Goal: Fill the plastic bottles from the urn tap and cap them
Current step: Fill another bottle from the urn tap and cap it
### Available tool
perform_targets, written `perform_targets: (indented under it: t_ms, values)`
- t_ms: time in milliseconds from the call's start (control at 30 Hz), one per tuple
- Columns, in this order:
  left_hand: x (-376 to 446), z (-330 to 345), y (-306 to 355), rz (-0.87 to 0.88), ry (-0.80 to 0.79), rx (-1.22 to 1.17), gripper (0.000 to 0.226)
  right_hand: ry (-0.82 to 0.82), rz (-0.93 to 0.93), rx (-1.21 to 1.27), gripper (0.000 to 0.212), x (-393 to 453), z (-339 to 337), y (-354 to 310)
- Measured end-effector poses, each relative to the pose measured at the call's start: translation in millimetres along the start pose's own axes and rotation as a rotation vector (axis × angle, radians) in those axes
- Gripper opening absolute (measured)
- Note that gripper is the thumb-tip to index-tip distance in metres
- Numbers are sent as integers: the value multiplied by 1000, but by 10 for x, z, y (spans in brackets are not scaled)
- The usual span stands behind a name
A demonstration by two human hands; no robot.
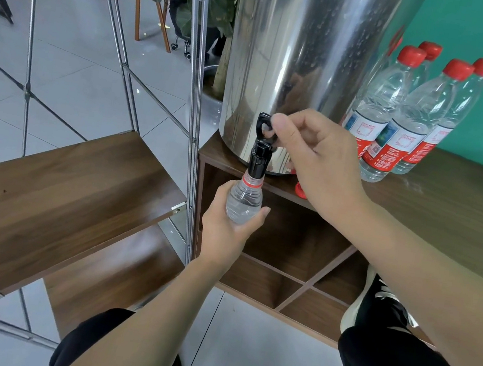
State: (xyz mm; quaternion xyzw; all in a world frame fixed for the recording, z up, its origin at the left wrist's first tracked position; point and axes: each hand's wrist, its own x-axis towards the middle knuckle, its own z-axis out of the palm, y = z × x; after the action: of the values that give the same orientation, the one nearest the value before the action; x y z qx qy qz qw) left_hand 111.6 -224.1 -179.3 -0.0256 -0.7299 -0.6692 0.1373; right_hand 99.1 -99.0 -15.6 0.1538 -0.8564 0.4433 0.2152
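Now the left hand [229, 227] grips an uncapped bottle [244, 202] under the urn tap [261, 148]; the right hand [309, 158] pinches its lever [264, 125].

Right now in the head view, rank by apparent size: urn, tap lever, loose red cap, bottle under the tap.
1. urn
2. bottle under the tap, partly hidden by the left hand
3. tap lever
4. loose red cap, mostly hidden by the right hand, so unsure.

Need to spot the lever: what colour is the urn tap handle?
Black, against the shiny steel urn; the tap handle shows best in the head view.
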Motion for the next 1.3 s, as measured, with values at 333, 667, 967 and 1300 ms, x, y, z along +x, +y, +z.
perform_targets:
  t_ms: [333, 667, 967, 1300]
  values:
    - [-12, -18, 23, -13, -15, 38, 61, -142, 304, -491, 50, -311, -294, 733]
    - [-89, -36, -15, -42, -12, 41, 61, -252, 246, -500, 41, -349, -226, 775]
    - [-199, -93, 34, -7, -40, 18, 61, -395, 129, -323, 32, -393, -141, 473]
    - [-369, -146, 212, 137, -130, 3, 55, -526, 93, -9, 36, -383, -322, 224]
